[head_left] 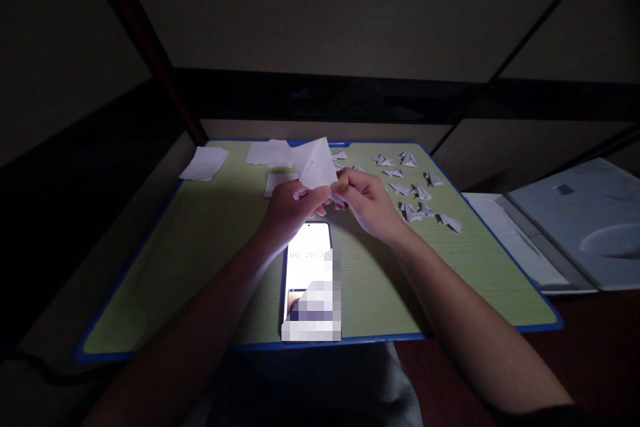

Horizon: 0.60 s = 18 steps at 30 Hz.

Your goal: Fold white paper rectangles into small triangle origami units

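Note:
Between my hands a sheet of white paper [318,167] is held up above the table, with folded edges and a pointed top corner. My left hand [295,205] pinches its lower left side, thumb lying across the front. At the lower right corner, my right hand [367,200] grips the paper between thumb and curled fingers. Just below the hands lies a lit phone [309,267] showing a timer, part of its screen blurred out. Several small folded paper figures [409,212] lie scattered to the right of my right hand.
Stacks of white paper sit at the table's back left [204,163] and back middle [267,153], with another paper piece [277,184] nearer. The green table [190,267] has a blue rim. Right of it rests a large white box-like object [585,227]. A wall stands behind.

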Each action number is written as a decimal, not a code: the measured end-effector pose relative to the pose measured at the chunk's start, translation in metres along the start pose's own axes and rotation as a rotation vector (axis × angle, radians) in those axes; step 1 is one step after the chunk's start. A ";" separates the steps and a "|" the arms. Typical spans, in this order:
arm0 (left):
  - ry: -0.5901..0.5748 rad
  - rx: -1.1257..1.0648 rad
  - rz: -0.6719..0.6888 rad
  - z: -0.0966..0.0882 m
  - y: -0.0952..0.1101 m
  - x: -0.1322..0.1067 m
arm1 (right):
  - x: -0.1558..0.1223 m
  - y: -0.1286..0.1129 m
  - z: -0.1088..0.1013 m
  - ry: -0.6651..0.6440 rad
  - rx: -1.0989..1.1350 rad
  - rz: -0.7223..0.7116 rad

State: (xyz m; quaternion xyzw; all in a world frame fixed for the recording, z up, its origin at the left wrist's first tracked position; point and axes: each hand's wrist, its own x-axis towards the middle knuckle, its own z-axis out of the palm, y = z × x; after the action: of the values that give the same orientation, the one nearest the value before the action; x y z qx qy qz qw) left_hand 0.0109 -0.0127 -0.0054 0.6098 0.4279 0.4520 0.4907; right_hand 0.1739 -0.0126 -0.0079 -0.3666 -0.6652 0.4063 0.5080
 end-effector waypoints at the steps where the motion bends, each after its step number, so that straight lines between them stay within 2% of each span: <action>1: -0.010 0.006 -0.006 0.000 0.001 0.000 | 0.000 0.000 0.000 0.006 -0.001 -0.002; 12: -0.058 0.029 -0.029 0.003 0.004 -0.003 | 0.000 0.000 -0.001 0.019 0.030 -0.020; 18: -0.060 0.046 -0.022 0.005 0.007 -0.005 | 0.000 -0.002 0.000 0.068 -0.009 0.013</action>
State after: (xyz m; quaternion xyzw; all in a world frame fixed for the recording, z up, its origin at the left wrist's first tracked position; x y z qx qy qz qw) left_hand 0.0147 -0.0200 0.0006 0.6296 0.4299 0.4182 0.4939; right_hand 0.1740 -0.0132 -0.0063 -0.3868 -0.6471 0.3939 0.5258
